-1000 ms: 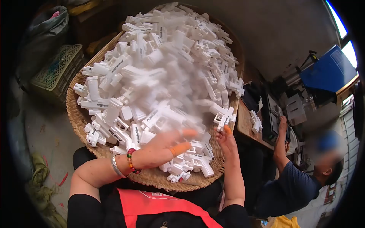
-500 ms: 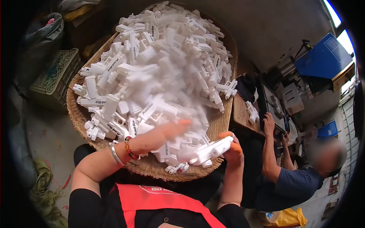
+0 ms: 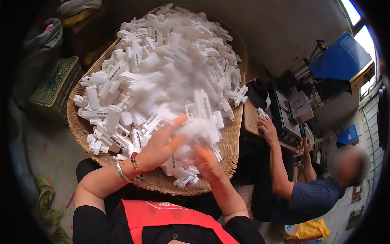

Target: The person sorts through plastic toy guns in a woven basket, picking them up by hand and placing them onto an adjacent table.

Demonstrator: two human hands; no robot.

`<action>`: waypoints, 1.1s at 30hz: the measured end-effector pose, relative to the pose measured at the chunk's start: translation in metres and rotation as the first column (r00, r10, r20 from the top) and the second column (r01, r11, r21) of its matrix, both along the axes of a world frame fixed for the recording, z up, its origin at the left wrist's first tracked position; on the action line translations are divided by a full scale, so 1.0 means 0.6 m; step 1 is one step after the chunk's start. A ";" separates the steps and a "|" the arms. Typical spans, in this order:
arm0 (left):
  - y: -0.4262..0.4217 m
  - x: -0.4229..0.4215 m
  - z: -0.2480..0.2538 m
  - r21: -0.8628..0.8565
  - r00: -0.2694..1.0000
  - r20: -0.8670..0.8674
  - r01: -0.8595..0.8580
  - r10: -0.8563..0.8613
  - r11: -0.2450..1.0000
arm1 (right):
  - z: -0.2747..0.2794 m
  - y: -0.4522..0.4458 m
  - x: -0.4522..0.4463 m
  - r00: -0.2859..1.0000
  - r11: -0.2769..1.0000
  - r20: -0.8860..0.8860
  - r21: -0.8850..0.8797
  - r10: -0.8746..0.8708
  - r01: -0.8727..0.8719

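My left hand (image 3: pixel 160 144), with orange covers on its fingertips, has thumb and finger around a motion-blurred white plastic toy gun (image 3: pixel 192 129). My right hand (image 3: pixel 209 164), also with orange fingertip covers, closes on the lower part of the same toy gun. Its exact outline is smeared. Just beyond my fingers is another white toy gun (image 3: pixel 200 106) with black lettering. Beneath both hands lies a big heap of similar white toy guns (image 3: pixel 122 77) in a woven basket (image 3: pixel 233 150).
To the right, a person (image 3: pixel 306 195) works at a bench, one hand (image 3: pixel 269 129) at a white piece. A blue machine (image 3: pixel 341 57) stands behind. A plastic crate (image 3: pixel 55 83) sits left of the basket, and a yellow bag (image 3: pixel 310 230) lies at lower right.
My right hand has moved left from the basket's edge with the toy gun. My left hand has drawn back to meet it. The other person's hand has moved left to a white piece.
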State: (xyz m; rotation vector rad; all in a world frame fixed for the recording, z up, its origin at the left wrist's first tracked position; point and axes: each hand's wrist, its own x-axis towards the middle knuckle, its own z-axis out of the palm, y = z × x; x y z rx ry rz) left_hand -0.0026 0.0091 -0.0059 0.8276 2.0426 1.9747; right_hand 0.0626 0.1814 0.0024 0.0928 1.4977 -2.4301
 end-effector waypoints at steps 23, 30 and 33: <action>0.004 0.014 -0.006 -0.268 0.873 -0.252 0.350 -0.417 0.897 | -0.145 0.545 -0.187 0.573 0.557 0.170 -0.133 -0.802 0.820; 0.005 0.014 -0.006 -0.243 0.858 -0.336 0.319 -0.388 0.916 | -0.170 0.310 -0.275 0.797 -0.319 -0.601 0.746 0.056 0.585; 0.001 0.010 0.000 -0.233 0.869 -0.329 0.304 -0.369 0.924 | -0.209 0.343 -0.306 0.801 -0.187 -0.598 0.789 -0.019 0.585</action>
